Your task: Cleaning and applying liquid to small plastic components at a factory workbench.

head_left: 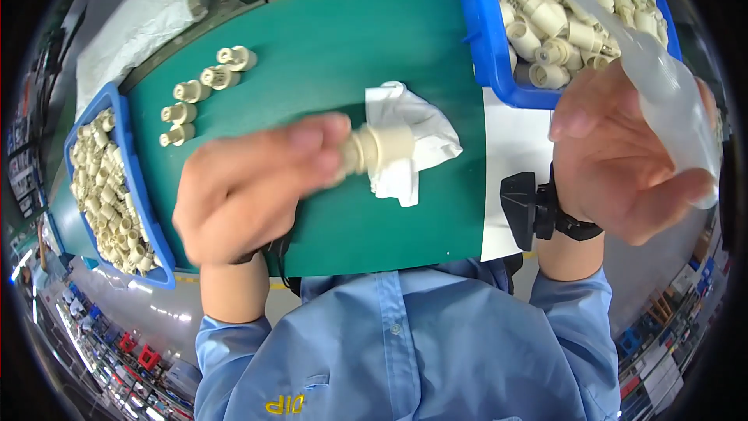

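Cream fitting above white cloth/paper, clamped in L hand by narrow end, prob. to leave wide end free; R hand has fingers apart nr blue bin; five fittings spaced on green surface, likely for easy pickup.

Lt-blue btn-up shirt, yel. chest lettering; blk R-wrist strap.
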`<state>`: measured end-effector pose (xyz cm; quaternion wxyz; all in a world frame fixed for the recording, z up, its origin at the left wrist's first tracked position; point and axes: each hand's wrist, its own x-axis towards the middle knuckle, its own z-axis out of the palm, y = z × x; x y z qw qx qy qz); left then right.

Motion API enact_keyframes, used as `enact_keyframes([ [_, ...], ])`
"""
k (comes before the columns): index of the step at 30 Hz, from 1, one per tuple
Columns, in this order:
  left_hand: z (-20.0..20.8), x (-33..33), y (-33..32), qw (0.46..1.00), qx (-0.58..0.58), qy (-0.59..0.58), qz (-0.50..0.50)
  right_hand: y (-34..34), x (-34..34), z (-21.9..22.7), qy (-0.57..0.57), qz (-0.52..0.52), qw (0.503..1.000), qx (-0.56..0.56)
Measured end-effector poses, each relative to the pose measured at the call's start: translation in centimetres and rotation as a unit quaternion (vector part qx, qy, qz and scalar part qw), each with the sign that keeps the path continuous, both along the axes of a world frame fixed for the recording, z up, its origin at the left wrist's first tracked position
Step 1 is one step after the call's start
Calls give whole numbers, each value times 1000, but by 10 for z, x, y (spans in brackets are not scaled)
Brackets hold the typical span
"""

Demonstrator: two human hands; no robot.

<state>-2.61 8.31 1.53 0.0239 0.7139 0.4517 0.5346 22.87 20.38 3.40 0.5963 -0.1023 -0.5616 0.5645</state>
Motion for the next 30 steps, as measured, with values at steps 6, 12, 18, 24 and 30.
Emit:
enact_keyframes([
  [6, 5, -26, 19, 988, -81, 100, 85, -6, -16, -4, -10, -53, 994, 100],
  [12, 11, -26, 22, 970, -135, 195, 54, -18, -22, 1, -13, -44, 996, 81],
  [18, 19, -20, 22, 968, -116, 213, 67, -39, -14, 40, -62, -33, 989, 133],
  [24, 33, -18, 15, 963, -139, 223, 67, -56, 22, 97, -62, -223, 945, 230],
  [30, 72, 5, -30, 988, -95, 102, 64, -65, 18, 97, -93, -145, 975, 141],
])
